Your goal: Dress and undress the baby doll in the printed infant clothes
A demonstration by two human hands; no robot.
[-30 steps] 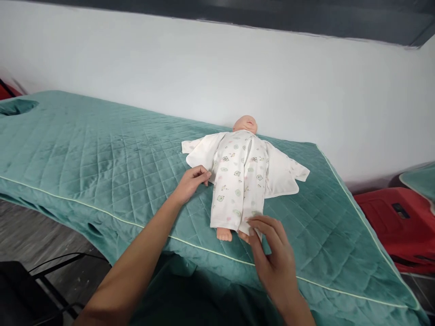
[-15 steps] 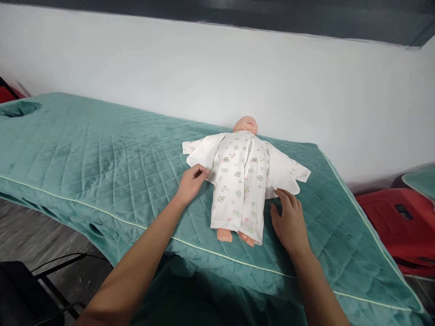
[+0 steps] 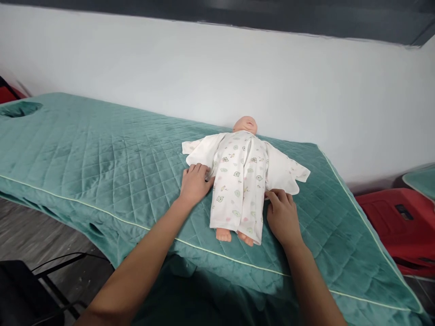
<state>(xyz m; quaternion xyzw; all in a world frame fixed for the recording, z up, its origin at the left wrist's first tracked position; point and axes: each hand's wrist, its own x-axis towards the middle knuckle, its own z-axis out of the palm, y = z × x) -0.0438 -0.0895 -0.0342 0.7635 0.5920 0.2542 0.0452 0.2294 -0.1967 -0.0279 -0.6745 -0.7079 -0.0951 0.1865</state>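
A baby doll [image 3: 245,124] lies on its back on the green quilted cover, head toward the wall and feet toward me. It wears a white printed baby gown [image 3: 237,185], with its sleeves spread out to both sides and the doll's feet showing below the hem. My left hand [image 3: 195,184] rests at the gown's left side under the sleeve, its thumb apart from the fingers and touching the cloth. At the opposite side my right hand [image 3: 282,216] has its fingers bent and closed on the gown's edge below the right sleeve.
The long padded bed [image 3: 102,149] stands against a white wall [image 3: 170,68] and has a face hole [image 3: 20,109] at its far left. A red case [image 3: 397,226] is beyond its right edge. A black chair-like frame [image 3: 30,290] stands at lower left.
My left hand has turned from a pinch at the gown's side to fingers apart from the thumb. My right hand has moved slightly left and closed at the cloth edge.
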